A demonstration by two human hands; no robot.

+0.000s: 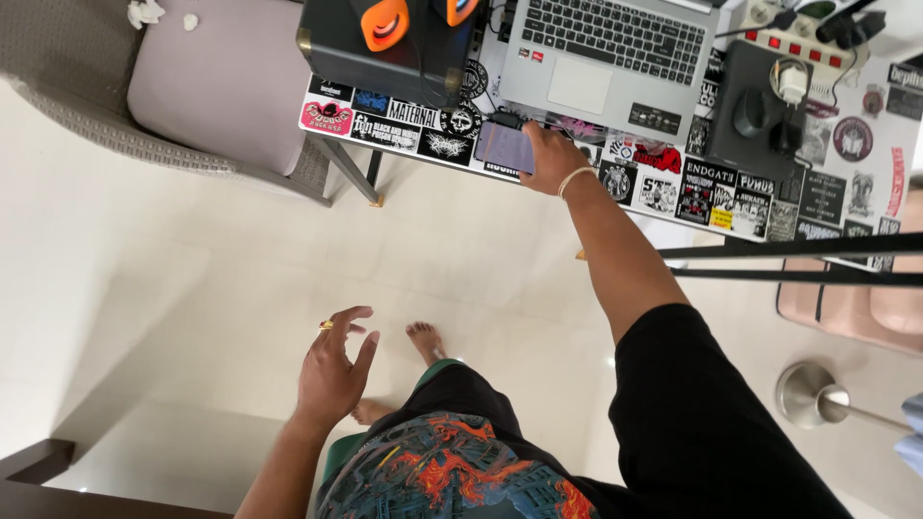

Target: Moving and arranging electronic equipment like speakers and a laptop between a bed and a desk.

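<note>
While your right hand (550, 154) grips the thin, slippery phone (504, 146) by its edges at twelve o'clock, your left hand (332, 370) hangs open, empty.

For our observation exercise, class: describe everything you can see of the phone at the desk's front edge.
The phone is a flat, rectangular slab with a greyish-purple face, glossy like glass. It lies tilted at the near edge of the sticker-covered desk, just before the silver laptop. The right hand grips its right end, fingers wrapped around it. Its far side is hidden.
</note>
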